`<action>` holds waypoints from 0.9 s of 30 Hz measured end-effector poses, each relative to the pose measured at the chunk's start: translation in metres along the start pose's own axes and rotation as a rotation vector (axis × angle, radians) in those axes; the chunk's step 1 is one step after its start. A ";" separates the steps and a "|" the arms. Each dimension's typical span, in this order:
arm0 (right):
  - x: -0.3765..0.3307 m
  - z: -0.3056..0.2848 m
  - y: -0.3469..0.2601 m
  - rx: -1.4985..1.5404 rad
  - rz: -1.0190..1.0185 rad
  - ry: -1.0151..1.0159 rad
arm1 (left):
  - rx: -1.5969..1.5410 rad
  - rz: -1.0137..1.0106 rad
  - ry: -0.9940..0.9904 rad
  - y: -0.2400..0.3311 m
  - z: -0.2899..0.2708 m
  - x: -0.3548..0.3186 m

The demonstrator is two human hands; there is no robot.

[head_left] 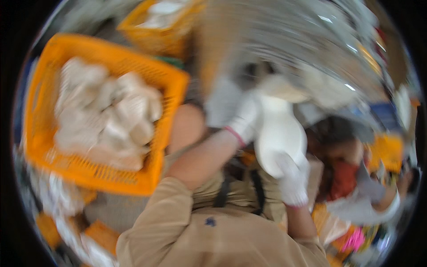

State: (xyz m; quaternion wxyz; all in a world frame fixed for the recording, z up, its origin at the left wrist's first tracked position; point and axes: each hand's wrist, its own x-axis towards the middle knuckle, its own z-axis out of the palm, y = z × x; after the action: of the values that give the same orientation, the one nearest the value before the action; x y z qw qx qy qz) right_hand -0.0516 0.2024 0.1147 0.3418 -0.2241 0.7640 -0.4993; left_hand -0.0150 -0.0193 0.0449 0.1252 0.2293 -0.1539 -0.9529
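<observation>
The smooth, white, elongated form with rounded ends (pixel 281 133) is held above the lap, between the two hands. The left hand, in a white knit glove with a pink cuff (pixel 248 115), touches its upper left edge; blur hides how far those fingers close. The right hand, in a matching white glove (pixel 292 180), is closed on the lower end. Material is unconfirmed; judged light, fairly stiff, somewhat slick under knit fabric and liable to surface marking. Best hold: opposite side edges, near both ends, using broad, gentle pressure.
</observation>
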 end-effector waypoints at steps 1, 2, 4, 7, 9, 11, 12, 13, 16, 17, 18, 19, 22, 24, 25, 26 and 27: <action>-0.016 -0.013 0.010 0.170 0.070 0.036 | 0.186 0.005 -0.004 0.007 -0.002 -0.026; -0.029 -0.029 0.026 0.200 0.177 0.169 | 0.372 -0.015 -0.014 0.013 -0.004 -0.049; -0.064 -0.077 0.062 -0.025 -0.018 0.307 | 0.953 0.448 0.122 0.033 -0.027 -0.100; -0.112 -0.146 0.117 -0.616 0.070 0.379 | 1.287 0.936 0.872 0.083 -0.114 -0.160; -0.128 -0.177 0.144 -1.376 0.374 0.130 | 1.487 1.222 1.293 0.131 -0.191 -0.172; -0.121 -0.192 0.155 -1.102 0.225 0.155 | 1.498 0.695 1.585 0.174 -0.256 -0.179; -0.112 -0.194 0.154 -0.989 0.204 0.168 | 1.584 0.709 1.508 0.190 -0.277 -0.185; -0.100 -0.188 0.150 -1.159 0.083 0.223 | 1.634 0.666 1.423 0.204 -0.287 -0.193; -0.065 -0.145 0.121 -0.635 0.010 0.241 | 1.497 1.059 1.237 0.224 -0.252 -0.237; -0.057 -0.124 0.108 -0.474 0.026 0.202 | 1.433 1.199 1.282 0.222 -0.224 -0.259; -0.052 -0.098 0.097 -0.308 0.023 0.243 | 1.278 1.363 1.294 0.213 -0.194 -0.275; -0.049 -0.075 0.083 -0.553 -0.276 0.143 | 1.077 1.343 1.194 0.201 -0.162 -0.288; -0.047 -0.006 0.052 -0.273 -0.538 0.028 | 0.687 1.307 0.849 0.124 -0.083 -0.288; -0.041 0.011 0.026 -0.130 -0.582 0.081 | 1.076 0.822 0.795 0.063 -0.050 -0.249; -0.039 0.012 0.011 -0.213 -0.497 0.103 | 1.159 0.524 0.644 0.035 -0.038 -0.220; -0.036 0.005 -0.005 -0.024 -0.231 0.086 | 0.767 0.405 0.487 0.005 -0.026 -0.189; -0.033 -0.004 -0.021 0.228 0.122 0.165 | 0.479 0.283 0.497 -0.022 -0.012 -0.157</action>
State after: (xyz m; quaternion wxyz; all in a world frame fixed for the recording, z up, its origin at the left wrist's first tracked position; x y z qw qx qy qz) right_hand -0.0330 0.2189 0.1447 0.3307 -0.0954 0.7401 -0.5778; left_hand 0.1222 0.0470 0.0895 0.2321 0.4528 -0.3676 -0.7785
